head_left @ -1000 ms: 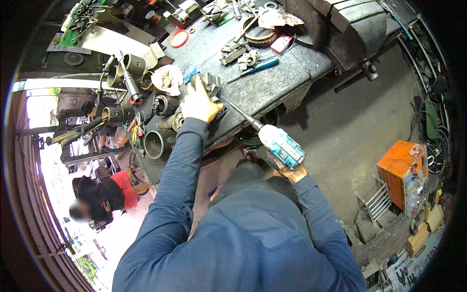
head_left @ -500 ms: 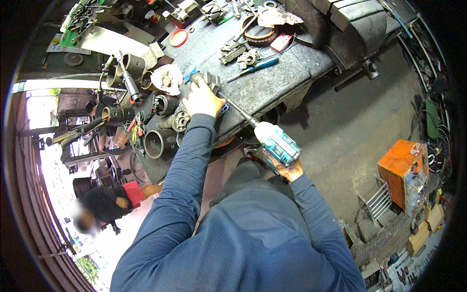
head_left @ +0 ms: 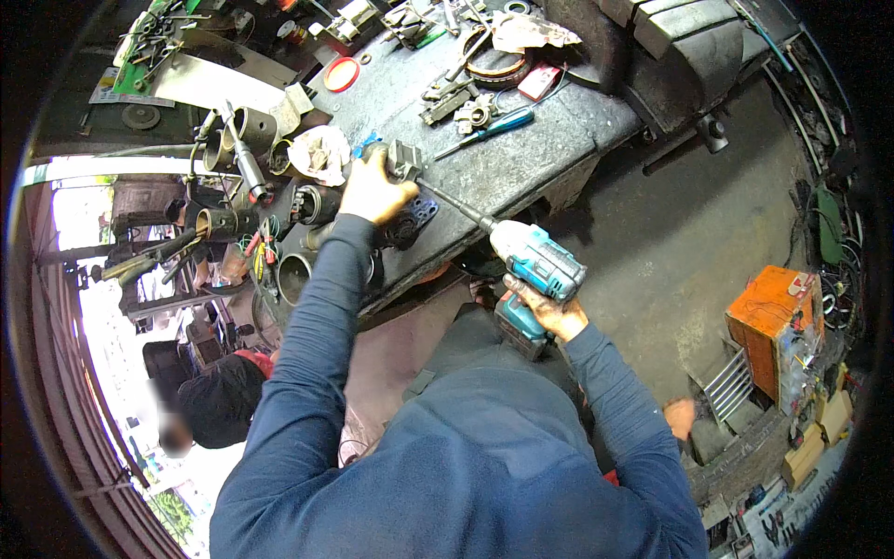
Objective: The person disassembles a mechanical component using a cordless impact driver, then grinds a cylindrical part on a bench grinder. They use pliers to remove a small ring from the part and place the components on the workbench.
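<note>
My left hand (head_left: 371,190) grips a small grey metal part (head_left: 402,160) on the dark workbench (head_left: 521,163). A teal and white cordless impact driver (head_left: 535,265) is held in my right hand (head_left: 549,312). Its long bit extension (head_left: 452,205) runs up and left to the metal part. Both of my arms wear dark blue sleeves.
Several metal cylinders and tubes (head_left: 247,154) crowd the bench's left end. A blue-handled screwdriver (head_left: 494,126), a red lid (head_left: 341,74) and loose fittings lie farther back. An orange box (head_left: 773,321) stands on the floor at right. Another person (head_left: 219,405) crouches at lower left.
My left hand and the driver have shifted slightly up along the bench. The person at lower left has moved.
</note>
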Motion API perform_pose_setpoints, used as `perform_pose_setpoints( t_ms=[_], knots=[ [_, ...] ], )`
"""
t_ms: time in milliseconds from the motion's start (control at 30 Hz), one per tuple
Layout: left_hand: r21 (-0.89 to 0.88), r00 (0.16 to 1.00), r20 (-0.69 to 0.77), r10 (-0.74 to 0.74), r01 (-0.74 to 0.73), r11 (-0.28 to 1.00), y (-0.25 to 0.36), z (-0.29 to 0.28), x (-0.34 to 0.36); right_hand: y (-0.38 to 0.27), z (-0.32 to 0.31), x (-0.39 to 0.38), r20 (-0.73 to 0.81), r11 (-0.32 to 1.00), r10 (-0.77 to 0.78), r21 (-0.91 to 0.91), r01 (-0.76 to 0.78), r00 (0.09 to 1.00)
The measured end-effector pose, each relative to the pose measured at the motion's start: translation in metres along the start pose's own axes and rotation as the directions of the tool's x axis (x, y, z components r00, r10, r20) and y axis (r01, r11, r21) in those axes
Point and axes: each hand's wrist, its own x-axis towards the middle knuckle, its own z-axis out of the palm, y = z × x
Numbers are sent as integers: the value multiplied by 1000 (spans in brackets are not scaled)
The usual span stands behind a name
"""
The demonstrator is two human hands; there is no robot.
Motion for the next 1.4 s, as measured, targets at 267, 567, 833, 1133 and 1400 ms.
perform_pose_setpoints(
  t_ms=[267, 567, 833, 1133, 1400],
  knots=[
    [259, 805, 12, 593, -576, 776, -58, 38, 80, 61, -8, 12, 94, 849, -453, -256, 461, 886],
    [268, 669, -45, 741, -707, 655, -74, 45, 85, -3, -51, 36, 200, 424, -608, -736, 527, 769],
    [256, 693, -87, 715, -678, 689, -69, 45, 82, 28, -30, 20, 79, 983, -115, 153, 102, 990],
    [233, 690, -101, 717, -684, 691, -67, 43, 80, 65, 36, -10, 32, 970, 35, 239, -41, 999],
    [281, 644, -74, 762, -719, 635, -64, 38, 80, 50, 11, 4, -85, 979, -85, 177, 99, 993]
  ],
)
